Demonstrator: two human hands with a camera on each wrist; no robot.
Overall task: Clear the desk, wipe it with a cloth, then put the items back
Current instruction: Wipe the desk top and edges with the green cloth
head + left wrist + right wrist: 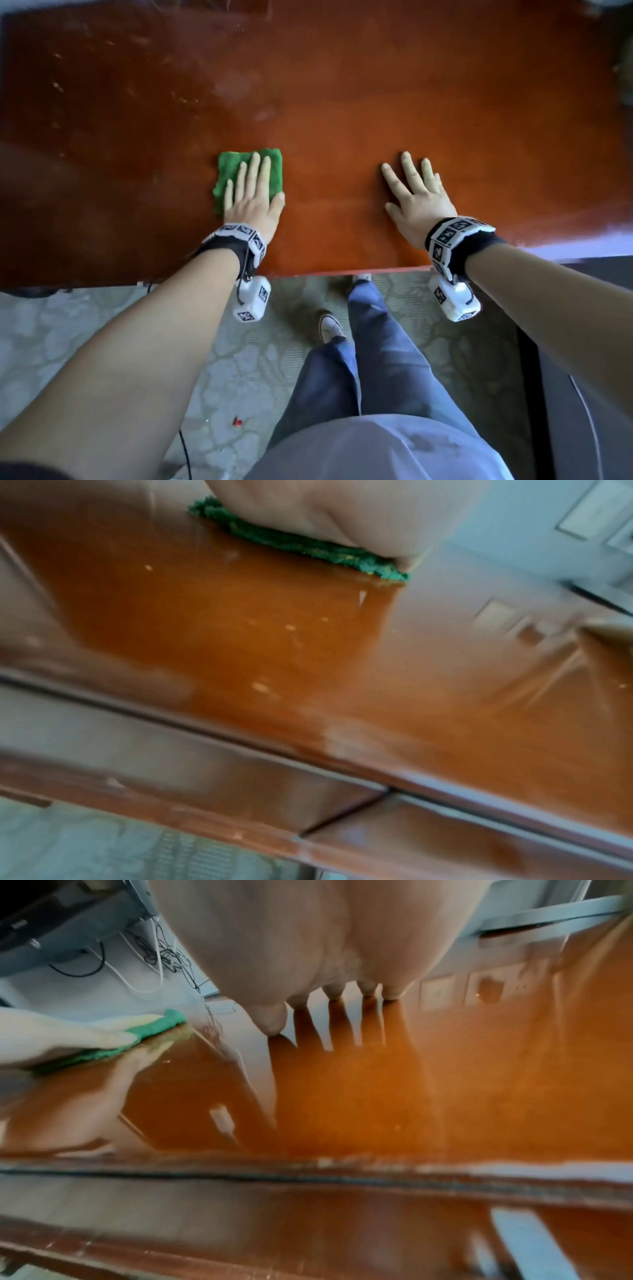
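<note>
A folded green cloth [236, 168] lies on the glossy red-brown desk [342, 102], left of centre near the front edge. My left hand [251, 192] presses flat on it with straight fingers; the left wrist view shows the cloth's edge [301, 547] squeezed under my palm [342, 509]. To the right, my right hand [416, 192] rests flat on the bare desk with its fingers spread, holding nothing. In the right wrist view its fingertips [334, 992] touch the shiny desk top [411, 1083], and the cloth [150, 1031] shows at the left under the other hand.
The desk's front edge [342, 272] runs just behind my wrists, with drawer fronts [171, 764] below it. Small pale specks [262, 687] dot the wood near the cloth. Tangled cables [164, 953] and dark equipment [51, 920] sit beyond the desk. My legs [370, 342] stand on patterned floor.
</note>
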